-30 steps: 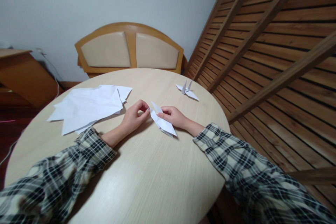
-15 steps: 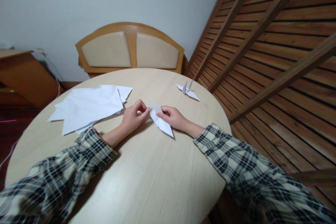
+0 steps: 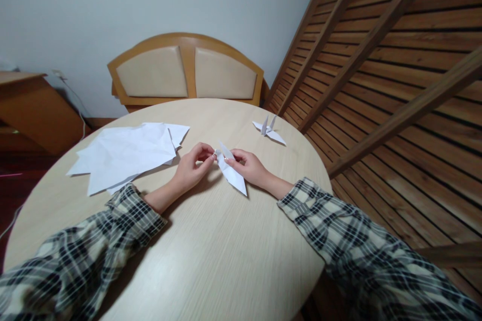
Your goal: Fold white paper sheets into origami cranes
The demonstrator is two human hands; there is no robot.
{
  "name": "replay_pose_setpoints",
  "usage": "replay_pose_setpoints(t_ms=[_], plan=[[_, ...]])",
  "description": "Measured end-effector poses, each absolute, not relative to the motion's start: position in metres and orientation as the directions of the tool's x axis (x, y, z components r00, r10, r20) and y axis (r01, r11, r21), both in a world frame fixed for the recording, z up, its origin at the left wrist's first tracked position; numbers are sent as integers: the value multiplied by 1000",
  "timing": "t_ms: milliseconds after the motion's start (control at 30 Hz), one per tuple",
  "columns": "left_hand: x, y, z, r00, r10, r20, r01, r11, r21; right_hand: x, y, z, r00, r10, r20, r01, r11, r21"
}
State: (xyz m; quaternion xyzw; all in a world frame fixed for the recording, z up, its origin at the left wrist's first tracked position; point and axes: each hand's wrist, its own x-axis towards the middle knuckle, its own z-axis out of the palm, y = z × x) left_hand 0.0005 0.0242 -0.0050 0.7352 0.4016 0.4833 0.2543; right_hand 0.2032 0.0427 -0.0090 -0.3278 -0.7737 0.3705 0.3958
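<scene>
A white folded-paper piece (image 3: pixel 234 176), pointed at its near end, is held between my two hands above the table. My left hand (image 3: pixel 194 165) pinches its narrow left tip between thumb and index finger. Around its right side my right hand (image 3: pixel 250 166) is closed, the thumb lying on the upper face and the other fingers behind. A thin flap of the paper stands up between the hands. Beyond my right hand a finished-looking white paper crane (image 3: pixel 269 131) rests on the tabletop, wings spread.
Several loose, creased white sheets (image 3: pixel 128 153) lie overlapping on the left of the round wooden table (image 3: pixel 211 261). Behind the table stands a padded headboard (image 3: pixel 186 70). A slatted wooden frame (image 3: pixel 391 75) leans along the right, and a wooden desk (image 3: pixel 37 100) is at far left.
My left fingers have shifted very slightly at the paper's tip, and the folded piece has tilted a little. Both hands keep their hold; the crane and sheets stay put.
</scene>
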Motion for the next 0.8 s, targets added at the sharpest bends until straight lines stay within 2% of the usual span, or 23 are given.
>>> replay_pose_setpoints(t_ms=[200, 600, 800], plan=[[0, 28, -6, 193, 869, 456, 284, -494, 822, 202, 40, -6, -510, 785, 350, 231, 517, -824], [2, 34, -6, 180, 907, 381, 200, -413, 889, 203, 39, -7, -541, 734, 410, 252, 607, -753], [0, 35, -8, 244, 891, 383, 275, -442, 854, 203, 40, -7, -549, 737, 394, 251, 595, -764]])
